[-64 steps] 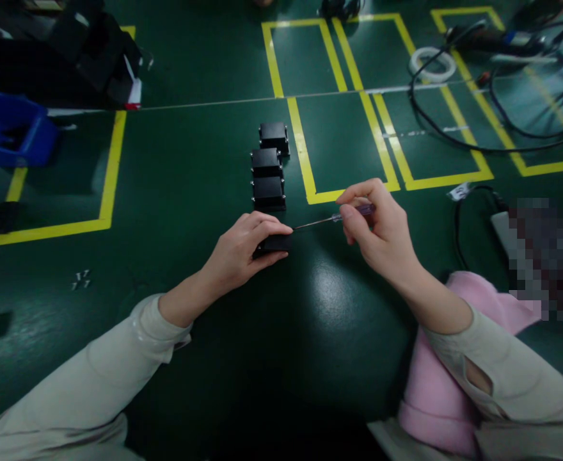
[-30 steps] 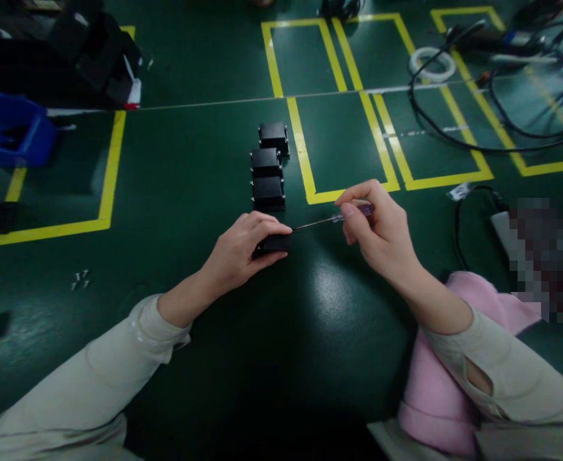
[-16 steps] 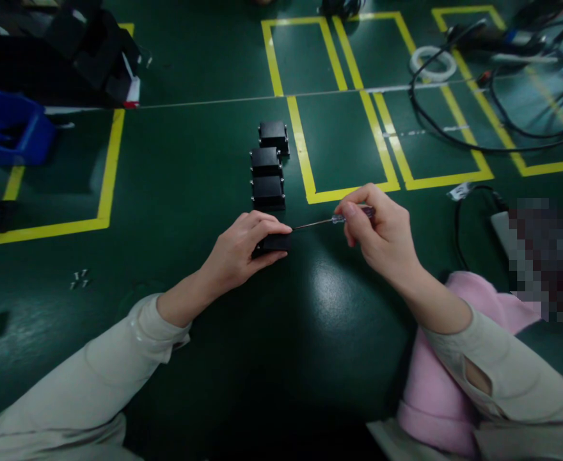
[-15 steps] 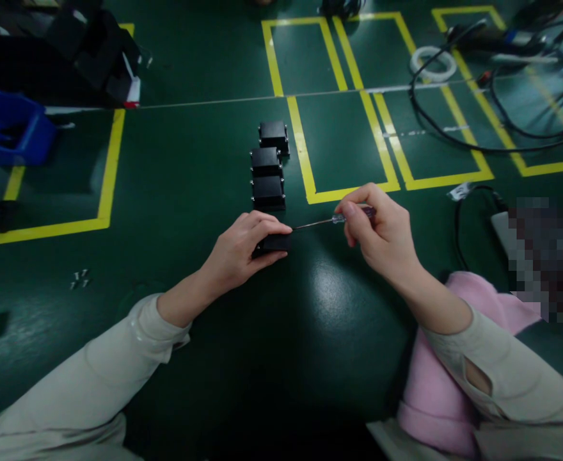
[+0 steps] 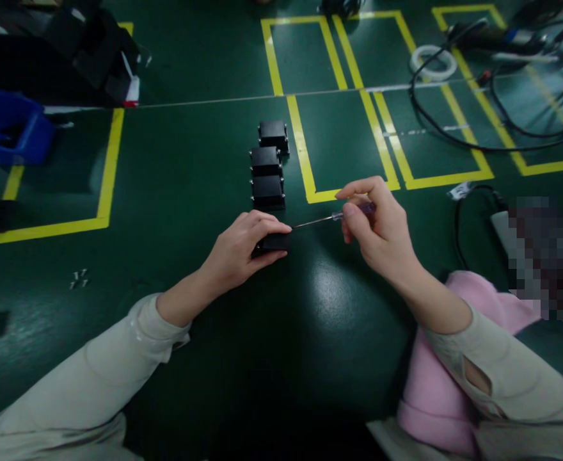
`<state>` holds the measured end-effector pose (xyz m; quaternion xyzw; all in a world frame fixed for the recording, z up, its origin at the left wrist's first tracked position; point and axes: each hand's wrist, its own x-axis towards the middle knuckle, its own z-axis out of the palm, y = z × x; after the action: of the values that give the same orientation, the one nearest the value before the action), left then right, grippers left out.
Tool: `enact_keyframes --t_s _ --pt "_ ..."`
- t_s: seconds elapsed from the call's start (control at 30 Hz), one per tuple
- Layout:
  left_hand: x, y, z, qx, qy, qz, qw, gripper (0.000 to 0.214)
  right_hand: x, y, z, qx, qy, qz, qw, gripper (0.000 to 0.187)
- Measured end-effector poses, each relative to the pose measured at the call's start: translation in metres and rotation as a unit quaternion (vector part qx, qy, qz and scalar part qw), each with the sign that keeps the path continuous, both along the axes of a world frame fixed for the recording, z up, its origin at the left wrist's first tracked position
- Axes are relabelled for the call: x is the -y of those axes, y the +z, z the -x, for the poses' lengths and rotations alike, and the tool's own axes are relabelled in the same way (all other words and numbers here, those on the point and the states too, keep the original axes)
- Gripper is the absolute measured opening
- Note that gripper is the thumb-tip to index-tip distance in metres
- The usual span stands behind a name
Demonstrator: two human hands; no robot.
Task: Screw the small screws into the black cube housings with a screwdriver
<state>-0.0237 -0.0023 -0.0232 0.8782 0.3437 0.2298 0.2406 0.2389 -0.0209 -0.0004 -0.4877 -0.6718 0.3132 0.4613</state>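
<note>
My left hand (image 5: 240, 248) is closed around a small black box (image 5: 276, 242) on the green table, thumb on the near side and fingers over the far side. In my right hand (image 5: 380, 227) is a screwdriver (image 5: 338, 216) with a translucent purplish handle, held nearly level. Its thin shaft points left, and the tip meets the right end of the box by my left index fingertip. Whether it sits in a screw there I cannot tell. Beyond the held box, three similar black boxes (image 5: 268, 190) with screws at their corners stand in a row.
Several loose screws (image 5: 79, 278) lie at the left. A blue bin (image 5: 13, 127) stands at the far left beside dark equipment. Yellow tape (image 5: 353, 192) marks the table. A white ring (image 5: 433, 63) and looped black cables (image 5: 420, 115) are at the back right. Pink cloth (image 5: 447, 378) is under my right forearm.
My right index finger has lifted and straightened slightly off the screwdriver handle, and the handle sits a little higher. My left hand and the black box stay in place.
</note>
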Motion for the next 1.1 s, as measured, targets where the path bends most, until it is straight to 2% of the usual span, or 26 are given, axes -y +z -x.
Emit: enact_keyframes --t_s 0.17,0.3,0.53,0.73,0.97,1.1 --pt "0.000 0.002 0.000 -0.004 0.002 0.005 1.000 0.031 0.000 0.001 0.000 0.010 0.001 0.007 1.000 0.017" --pt "0.000 0.002 0.000 -0.004 0.002 0.006 1.000 0.032 0.000 -0.001 -0.001 0.005 -0.002 0.002 1.000 0.009" --pt "0.000 0.002 0.000 -0.002 0.002 0.013 1.000 0.030 0.000 0.002 0.001 -0.007 0.001 0.018 1.000 0.020" --pt "0.000 0.003 0.000 -0.009 0.004 0.017 1.000 0.031 -0.002 0.000 0.000 -0.017 -0.023 0.029 0.999 0.007" --pt "0.000 0.002 0.000 -0.006 0.003 0.010 1.000 0.030 -0.009 -0.007 -0.002 -0.048 -0.035 0.067 0.996 0.017" --pt "0.000 0.002 0.000 -0.003 0.005 0.004 1.000 0.030 -0.009 -0.008 -0.002 -0.061 -0.014 0.066 0.996 0.017"
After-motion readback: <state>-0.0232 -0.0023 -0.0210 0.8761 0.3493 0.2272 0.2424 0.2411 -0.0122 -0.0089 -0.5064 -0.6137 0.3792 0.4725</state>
